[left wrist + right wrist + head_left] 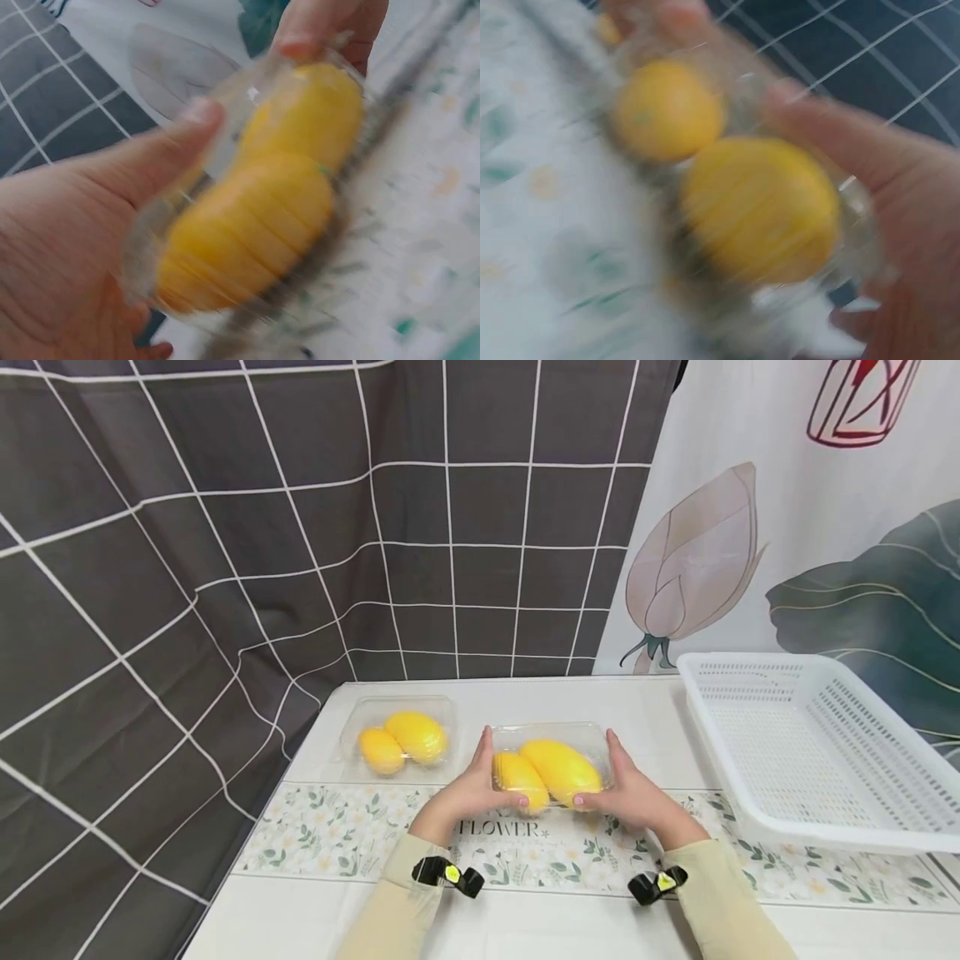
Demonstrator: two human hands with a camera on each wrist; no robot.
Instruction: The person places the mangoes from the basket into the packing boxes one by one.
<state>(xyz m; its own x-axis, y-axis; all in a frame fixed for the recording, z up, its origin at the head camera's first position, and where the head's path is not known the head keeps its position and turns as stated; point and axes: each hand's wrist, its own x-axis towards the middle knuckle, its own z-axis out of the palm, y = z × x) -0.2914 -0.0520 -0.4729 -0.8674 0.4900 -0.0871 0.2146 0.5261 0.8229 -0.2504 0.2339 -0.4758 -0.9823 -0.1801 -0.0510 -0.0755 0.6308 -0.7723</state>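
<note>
A clear plastic box is held between both hands, above the flowered strip of the table. Two yellow mangoes lie side by side inside it. At its left end my left hand grips the box, thumb along the near side; the left wrist view shows that thumb over the upper edge. My right hand grips the opposite end in the same way, its thumb near the larger mango. Both wrist views are blurred, and each shows the mangoes through the clear plastic. The fingers beneath the box are mostly hidden.
Back left on the table stands another clear box with two yellow mangoes. A white plastic basket stands at the right. A dark checked curtain and a white printed curtain hang along the table's back edge.
</note>
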